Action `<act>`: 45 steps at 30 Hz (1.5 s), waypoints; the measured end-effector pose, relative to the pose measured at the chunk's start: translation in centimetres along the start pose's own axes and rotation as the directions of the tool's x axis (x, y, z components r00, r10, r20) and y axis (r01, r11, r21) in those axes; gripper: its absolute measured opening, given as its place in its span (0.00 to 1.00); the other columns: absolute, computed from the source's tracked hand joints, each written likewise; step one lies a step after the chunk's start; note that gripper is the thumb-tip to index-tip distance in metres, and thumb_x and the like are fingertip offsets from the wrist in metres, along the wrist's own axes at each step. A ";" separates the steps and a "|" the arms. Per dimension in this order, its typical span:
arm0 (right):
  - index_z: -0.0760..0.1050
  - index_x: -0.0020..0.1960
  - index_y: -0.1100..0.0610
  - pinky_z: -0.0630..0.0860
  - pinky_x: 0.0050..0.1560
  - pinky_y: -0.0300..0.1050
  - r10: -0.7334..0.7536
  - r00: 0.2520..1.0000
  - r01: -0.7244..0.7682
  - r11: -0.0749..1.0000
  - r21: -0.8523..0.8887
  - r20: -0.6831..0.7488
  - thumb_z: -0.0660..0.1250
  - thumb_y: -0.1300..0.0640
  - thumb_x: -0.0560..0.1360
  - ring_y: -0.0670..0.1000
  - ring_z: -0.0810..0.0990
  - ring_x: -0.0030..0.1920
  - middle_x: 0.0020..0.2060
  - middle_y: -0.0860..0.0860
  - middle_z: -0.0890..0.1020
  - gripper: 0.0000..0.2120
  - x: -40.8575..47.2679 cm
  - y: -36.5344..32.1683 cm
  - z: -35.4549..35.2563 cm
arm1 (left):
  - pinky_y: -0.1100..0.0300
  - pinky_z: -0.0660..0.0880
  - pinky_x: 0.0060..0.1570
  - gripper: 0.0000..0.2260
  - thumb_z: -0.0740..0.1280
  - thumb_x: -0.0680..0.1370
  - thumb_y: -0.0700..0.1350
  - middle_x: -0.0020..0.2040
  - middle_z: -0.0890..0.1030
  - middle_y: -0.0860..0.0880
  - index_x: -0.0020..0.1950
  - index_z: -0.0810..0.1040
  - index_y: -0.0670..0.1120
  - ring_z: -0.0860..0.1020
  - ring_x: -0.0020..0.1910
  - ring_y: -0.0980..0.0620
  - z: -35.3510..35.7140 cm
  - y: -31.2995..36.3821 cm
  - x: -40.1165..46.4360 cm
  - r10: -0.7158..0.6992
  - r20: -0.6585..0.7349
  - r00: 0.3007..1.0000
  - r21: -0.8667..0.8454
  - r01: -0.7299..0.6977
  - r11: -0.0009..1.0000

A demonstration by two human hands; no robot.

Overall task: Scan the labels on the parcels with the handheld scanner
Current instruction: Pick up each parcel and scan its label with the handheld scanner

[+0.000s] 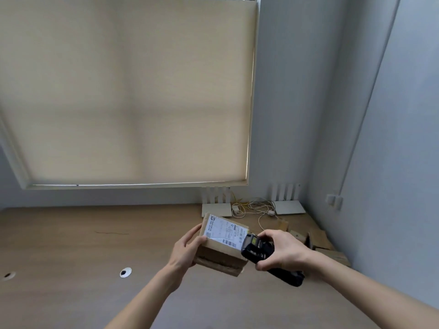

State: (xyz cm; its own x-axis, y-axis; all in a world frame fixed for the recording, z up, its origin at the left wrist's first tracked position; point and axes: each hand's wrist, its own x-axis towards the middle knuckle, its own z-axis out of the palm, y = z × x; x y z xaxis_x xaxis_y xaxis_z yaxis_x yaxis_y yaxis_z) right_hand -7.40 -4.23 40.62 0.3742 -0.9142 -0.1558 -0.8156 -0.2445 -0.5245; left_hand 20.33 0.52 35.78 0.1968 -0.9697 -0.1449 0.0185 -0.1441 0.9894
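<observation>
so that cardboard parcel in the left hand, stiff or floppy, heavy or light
Probably stiff: the cardboard parcel keeps square edges. Likely light, since the left hand alone holds it up by one end. The creased cardboard may dent under a firm squeeze.

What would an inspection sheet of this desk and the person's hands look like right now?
Surface: wooden desk with two round cable holes.
Job's things: cardboard parcel, white label facing up; black scanner aimed at the label.
Clutter: more cardboard parcels piled in the right corner.
Hands: left hand grips the parcel's side; right hand holds the scanner.
Cables: tangled white and yellow cables between two white routers.
Surroundings: drawn beige blind, grey walls.
</observation>
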 end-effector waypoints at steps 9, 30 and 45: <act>0.80 0.53 0.41 0.69 0.35 0.41 -0.036 0.997 0.004 0.909 -0.417 -0.069 0.73 0.36 0.50 0.50 0.78 0.43 0.42 0.43 0.81 0.31 1.3 -1.9 -1.6 | 0.50 0.83 0.52 0.20 0.72 0.67 0.56 0.46 0.87 0.52 0.58 0.78 0.72 0.85 0.50 0.50 -5.4 1.8 -0.7 0.044 -0.109 0.993 0.070 -0.036 0.997; 0.79 0.49 0.44 0.68 0.39 0.43 -0.191 0.982 0.159 0.846 -0.509 -0.011 0.77 0.39 0.53 0.51 0.78 0.43 0.41 0.43 0.81 0.25 0.9 -6.3 -1.1 | 0.59 0.80 0.41 0.19 0.70 0.76 0.50 0.52 0.86 0.47 0.66 0.77 0.64 0.83 0.53 0.46 -8.6 2.2 -6.0 0.083 -0.236 0.968 0.066 -0.069 0.995; 0.84 0.50 0.49 0.83 0.48 0.44 -0.398 0.893 0.364 0.913 0.182 0.209 0.81 0.44 0.58 0.45 0.85 0.41 0.41 0.47 0.87 0.22 -0.1 -21.1 10.1 | 0.57 0.82 0.38 0.34 0.73 0.76 0.57 0.54 0.79 0.52 0.78 0.61 0.60 0.81 0.51 0.50 -21.1 -0.8 -16.5 -0.014 -0.468 0.884 -0.161 -0.069 0.985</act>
State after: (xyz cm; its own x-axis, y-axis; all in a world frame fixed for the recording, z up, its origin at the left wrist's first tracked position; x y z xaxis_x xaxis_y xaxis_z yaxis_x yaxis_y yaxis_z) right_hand 14.27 4.25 43.29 0.7511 -0.6517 -0.1055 -0.5283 -0.4974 -0.6881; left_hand 37.79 20.78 37.55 0.6321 -0.7626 -0.1374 0.1622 -0.0432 0.9858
